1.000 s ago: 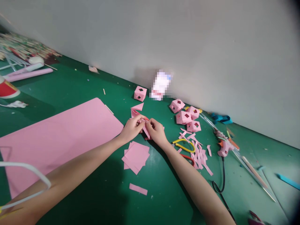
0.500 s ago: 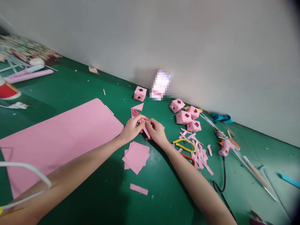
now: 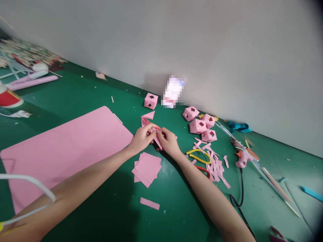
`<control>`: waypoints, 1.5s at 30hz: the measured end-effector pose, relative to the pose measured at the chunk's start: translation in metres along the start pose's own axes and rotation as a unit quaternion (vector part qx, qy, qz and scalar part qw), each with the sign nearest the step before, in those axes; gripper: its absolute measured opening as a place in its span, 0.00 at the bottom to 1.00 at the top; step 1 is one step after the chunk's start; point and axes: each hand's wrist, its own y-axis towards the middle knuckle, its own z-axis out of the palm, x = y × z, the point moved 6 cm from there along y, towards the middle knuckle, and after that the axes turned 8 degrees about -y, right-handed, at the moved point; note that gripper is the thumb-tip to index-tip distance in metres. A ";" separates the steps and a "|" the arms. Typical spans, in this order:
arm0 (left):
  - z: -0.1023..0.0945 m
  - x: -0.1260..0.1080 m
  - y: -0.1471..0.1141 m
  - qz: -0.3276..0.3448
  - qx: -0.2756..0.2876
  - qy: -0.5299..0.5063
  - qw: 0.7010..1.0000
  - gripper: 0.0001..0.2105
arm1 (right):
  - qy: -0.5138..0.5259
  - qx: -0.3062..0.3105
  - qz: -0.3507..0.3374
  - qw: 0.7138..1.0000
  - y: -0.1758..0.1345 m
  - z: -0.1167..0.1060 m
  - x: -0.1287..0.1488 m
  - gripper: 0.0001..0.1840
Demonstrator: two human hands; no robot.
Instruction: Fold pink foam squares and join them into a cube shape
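Both hands meet over the middle of the green table, pinching one piece of folded pink paper. My left hand has its fingers closed on the upper left of the paper, its index fingertip beside something red. From the other side, my right hand grips the paper between thumb and fingers. Much of the paper is hidden by the fingers. Just beyond the left hand lie folded pink paper triangles. A fanned stack of pink paper squares lies nearer me, with a loose pink strip below it.
A large pink sheet covers the left. Pink paper polyhedra sit back right, another near the lit phone. Scissors with a yellow handle, paper scraps and a pink glue gun lie right. A paper cup stands left.
Almost nothing differs. Both hands keep the same hold on the folded paper, and the view has shifted only slightly.
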 end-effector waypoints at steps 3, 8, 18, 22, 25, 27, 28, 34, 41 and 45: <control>-0.001 -0.001 0.000 0.017 -0.007 -0.011 1.000 0.12 | 0.014 0.006 0.006 1.000 0.000 0.001 -0.002 0.18; -0.001 0.000 0.000 0.003 -0.010 -0.066 0.998 0.13 | 0.042 -0.005 0.021 0.999 0.000 0.000 -0.005 0.20; -0.002 0.004 0.001 -0.009 -0.017 -0.090 0.996 0.12 | 0.052 -0.004 0.031 0.998 -0.001 0.000 -0.004 0.20; -0.002 0.001 0.001 -0.011 -0.021 -0.099 0.995 0.13 | 0.049 -0.010 0.022 0.998 -0.001 -0.002 -0.002 0.20; -0.002 -0.001 0.001 -0.010 -0.021 -0.098 0.995 0.13 | 0.043 -0.007 0.019 0.999 -0.001 -0.002 -0.001 0.20; -0.003 -0.001 0.001 -0.012 -0.025 -0.105 0.994 0.13 | 0.039 -0.006 0.020 0.999 -0.001 -0.002 -0.001 0.20; -0.003 -0.001 0.001 -0.012 -0.028 -0.111 0.993 0.13 | 0.037 -0.008 0.021 0.999 -0.001 -0.002 -0.001 0.20; -0.004 0.000 0.001 -0.015 -0.034 -0.118 0.992 0.14 | 0.040 -0.011 0.029 0.999 -0.001 -0.002 -0.002 0.20; -0.003 0.001 0.001 -0.018 -0.030 -0.104 0.994 0.11 | 0.034 -0.005 0.023 0.999 -0.001 -0.002 -0.002 0.19; -0.003 0.003 0.001 -0.010 -0.016 -0.086 0.996 0.11 | 0.035 -0.005 0.023 0.999 -0.001 -0.001 -0.003 0.20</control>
